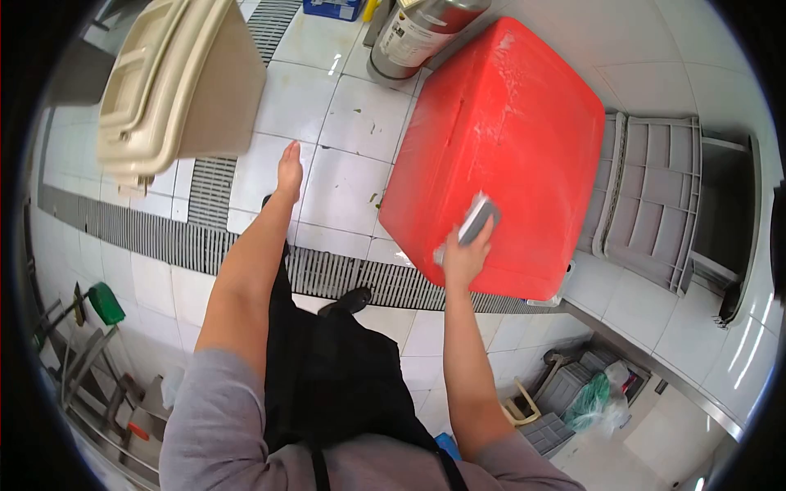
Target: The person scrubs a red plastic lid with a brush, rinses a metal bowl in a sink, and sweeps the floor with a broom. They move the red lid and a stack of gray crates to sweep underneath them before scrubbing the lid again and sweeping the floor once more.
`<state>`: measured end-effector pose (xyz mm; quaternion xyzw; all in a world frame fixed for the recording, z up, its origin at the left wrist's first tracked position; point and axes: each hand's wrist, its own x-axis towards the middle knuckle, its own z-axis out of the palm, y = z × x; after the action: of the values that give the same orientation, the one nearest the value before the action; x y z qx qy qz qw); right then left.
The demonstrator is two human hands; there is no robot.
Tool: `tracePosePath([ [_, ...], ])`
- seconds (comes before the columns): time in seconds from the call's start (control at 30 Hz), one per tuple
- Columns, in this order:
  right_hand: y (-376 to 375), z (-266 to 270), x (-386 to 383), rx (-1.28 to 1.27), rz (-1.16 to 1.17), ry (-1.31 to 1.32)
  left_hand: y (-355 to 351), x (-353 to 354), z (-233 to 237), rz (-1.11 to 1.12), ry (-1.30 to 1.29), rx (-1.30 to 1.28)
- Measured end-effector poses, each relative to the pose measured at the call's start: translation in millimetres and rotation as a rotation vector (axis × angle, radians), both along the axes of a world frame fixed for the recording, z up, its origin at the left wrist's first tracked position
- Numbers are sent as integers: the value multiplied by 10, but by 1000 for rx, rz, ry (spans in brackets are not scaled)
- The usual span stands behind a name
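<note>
My right hand (467,255) is wrapped round a grey scrubbing brush (476,221), which rests on the near part of a large red box (532,164). White suds streak the box's surface along its left side and around the brush. My left hand (290,170) is held out over the white tiled floor (348,184), left of the box, seen edge-on with its fingers stretched and nothing in it.
A beige lidded bin (217,90) stands at the upper left. Behind the box is a metal cylinder (409,45); grey plastic crates (651,192) are at its right. A slotted drain (155,221) crosses the floor. Metal frames stand at the lower left.
</note>
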<state>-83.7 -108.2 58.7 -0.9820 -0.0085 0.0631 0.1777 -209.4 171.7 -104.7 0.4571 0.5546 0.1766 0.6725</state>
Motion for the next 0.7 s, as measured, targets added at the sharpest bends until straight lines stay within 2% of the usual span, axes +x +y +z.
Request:
tracePosePath([
  [0.07,617,-62,567,-19,-119,-37,169,-11,-59,7,2,-48],
  [0.2,1615,-53,1712,18,-154,-44,517,-104,-300,-59,105,-95],
  [0.23,1579,-76,1727,4,-183,-42,578,-131,-306,-69,155,-144],
  [0.3,1342,-108,1611,48,-92,-40,741,-209,-392,-115,183,-148],
  [0.33,1025,-148,1355,144,-59,-68,830,-152,-421,-122,195,-137],
  [0.37,638,-233,1041,301,110,-267,924,-59,-403,-135,180,-142],
  [0.4,316,-280,674,431,-71,-255,994,-48,-355,-170,196,-131],
  [0.43,-109,-374,310,430,-324,-174,1037,-73,-291,-209,221,-125],
  [0.47,-119,-284,182,419,-333,-179,1094,-16,-219,-206,230,-174],
  [0.53,-30,-186,112,284,-824,-82,1114,8,-235,-229,216,-161],
  [0.6,532,-417,972,150,-283,-326,1137,46,-326,-261,203,-115],
  [0.63,958,-287,1315,271,-370,-255,1090,87,-316,-254,217,-113],
  [0.67,1378,-129,1690,124,-474,-208,1034,168,-245,-259,228,-135],
  [0.7,1592,-108,2051,155,-464,-101,958,272,-171,-265,239,-157],
])
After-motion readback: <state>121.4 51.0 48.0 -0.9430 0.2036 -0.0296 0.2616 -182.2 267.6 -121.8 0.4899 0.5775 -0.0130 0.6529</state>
